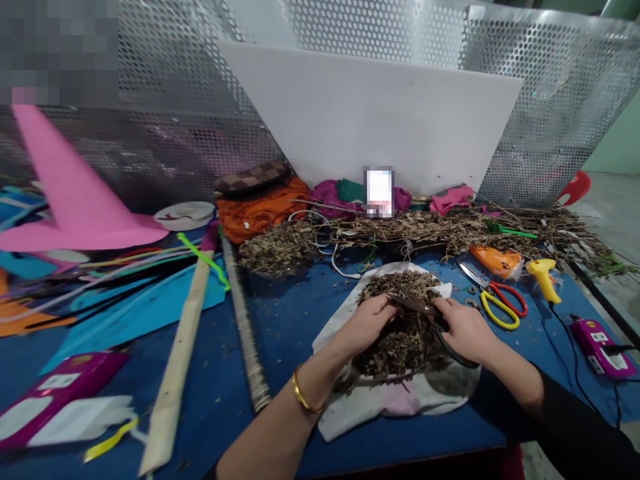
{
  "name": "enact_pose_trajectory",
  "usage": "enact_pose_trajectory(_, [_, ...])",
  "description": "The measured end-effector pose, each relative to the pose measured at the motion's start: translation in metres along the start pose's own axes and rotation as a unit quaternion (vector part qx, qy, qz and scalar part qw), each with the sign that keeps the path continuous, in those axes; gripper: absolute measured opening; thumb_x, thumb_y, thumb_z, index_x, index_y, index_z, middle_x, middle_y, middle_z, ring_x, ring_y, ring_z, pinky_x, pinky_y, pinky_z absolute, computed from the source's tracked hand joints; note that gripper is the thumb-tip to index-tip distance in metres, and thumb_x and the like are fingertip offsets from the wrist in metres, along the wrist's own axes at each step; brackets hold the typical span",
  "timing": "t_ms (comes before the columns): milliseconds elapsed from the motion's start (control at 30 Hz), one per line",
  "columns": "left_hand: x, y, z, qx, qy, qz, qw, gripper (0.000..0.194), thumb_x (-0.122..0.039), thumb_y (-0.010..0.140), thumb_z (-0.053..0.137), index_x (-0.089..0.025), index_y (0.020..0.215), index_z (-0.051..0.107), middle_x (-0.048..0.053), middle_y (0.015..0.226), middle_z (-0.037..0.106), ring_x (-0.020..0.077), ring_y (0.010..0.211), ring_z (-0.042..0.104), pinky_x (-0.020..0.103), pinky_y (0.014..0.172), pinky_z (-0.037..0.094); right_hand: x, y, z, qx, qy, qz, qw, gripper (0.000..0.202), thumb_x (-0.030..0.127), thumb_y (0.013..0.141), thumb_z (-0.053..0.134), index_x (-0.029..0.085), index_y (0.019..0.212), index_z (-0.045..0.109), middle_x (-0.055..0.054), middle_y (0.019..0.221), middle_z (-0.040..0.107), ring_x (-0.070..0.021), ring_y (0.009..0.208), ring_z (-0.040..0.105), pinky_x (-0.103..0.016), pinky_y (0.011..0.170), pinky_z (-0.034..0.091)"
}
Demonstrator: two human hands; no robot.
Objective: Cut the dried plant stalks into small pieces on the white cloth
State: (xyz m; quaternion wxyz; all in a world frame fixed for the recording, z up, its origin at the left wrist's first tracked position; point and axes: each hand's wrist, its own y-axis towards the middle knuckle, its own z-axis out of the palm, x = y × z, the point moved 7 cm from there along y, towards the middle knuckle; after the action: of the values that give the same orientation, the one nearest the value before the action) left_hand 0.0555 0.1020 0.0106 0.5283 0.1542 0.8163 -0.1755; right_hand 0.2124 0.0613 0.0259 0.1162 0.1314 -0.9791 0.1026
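Observation:
A pile of crumbled dried plant bits (390, 353) lies on a white cloth (345, 407) in front of me. My right hand (465, 328) grips dark-handled scissors (413, 303), their blades pointing left across the pile. At the left side of the pile, my left hand (367, 325) has its fingers pinched together near the blade tips. What sits between those fingers is too small to make out. A gold bangle (299, 390) circles my left wrist.
To the right lie red-and-yellow scissors (493, 297), a yellow glue gun (545, 280) and a purple power strip (603, 347). Dried twigs (430, 227) line the back before a white board (380, 113). Leftward are a wooden stick (185, 353), a wrapped rod (245, 327) and a pink hat (75, 193).

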Motion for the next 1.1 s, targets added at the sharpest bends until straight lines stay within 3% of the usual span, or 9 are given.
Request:
enact_pose_trajectory(167, [-0.001,0.000,0.002,-0.001,-0.012,0.001,1.000,0.025,-0.035,0.080,0.041,-0.015,0.079,0.056,-0.001,0.066,0.049,0.0133,0.064,0.042,0.024,0.061,0.037,0.001,-0.001,-0.001,0.001,0.020,-0.007,1.000,0.032,0.032,0.082,0.047,0.022,0.113,0.048,-0.005,0.099,0.057,-0.0166,0.083,0.055,-0.023,0.065,0.030])
enact_pose_trajectory(433, [0.002,-0.002,0.006,-0.007,-0.036,-0.011,0.999,0.028,-0.035,0.077,0.045,-0.014,0.086,0.061,0.001,0.075,0.059,0.0151,0.069,0.048,0.025,0.066,0.040,0.004,-0.002,-0.003,-0.001,0.016,-0.011,1.000,0.031,0.031,0.083,0.044,0.022,0.113,0.046,-0.004,0.099,0.057,-0.0162,0.083,0.055,-0.023,0.065,0.030])
enact_pose_trajectory(633, [-0.001,-0.003,0.010,0.014,-0.042,-0.019,0.999,0.023,-0.032,0.075,0.047,-0.014,0.078,0.060,0.002,0.075,0.060,0.0156,0.071,0.050,0.027,0.071,0.040,0.006,-0.002,-0.001,-0.003,-0.011,-0.020,1.000,0.024,0.030,0.083,0.045,0.021,0.104,0.048,-0.004,0.095,0.057,-0.0154,0.078,0.054,-0.024,0.061,0.027])
enact_pose_trajectory(867, [0.006,-0.004,0.011,0.006,-0.034,-0.052,0.998,0.023,-0.036,0.072,0.047,-0.015,0.067,0.054,-0.001,0.062,0.049,0.0128,0.061,0.042,0.023,0.057,0.034,0.007,-0.001,0.005,0.000,0.005,-0.030,1.000,0.013,0.027,0.084,0.042,0.021,0.094,0.048,-0.002,0.085,0.059,-0.0142,0.072,0.053,-0.023,0.059,0.026])
enact_pose_trajectory(1100, [0.005,-0.003,0.010,0.018,-0.036,-0.050,0.998,0.027,-0.041,0.072,0.045,-0.018,0.059,0.043,-0.004,0.056,0.040,0.0105,0.055,0.034,0.023,0.055,0.029,0.006,0.000,0.008,0.013,0.013,-0.022,1.000,0.013,0.024,0.081,0.045,0.021,0.094,0.048,-0.003,0.085,0.059,-0.0143,0.074,0.053,-0.022,0.060,0.027])
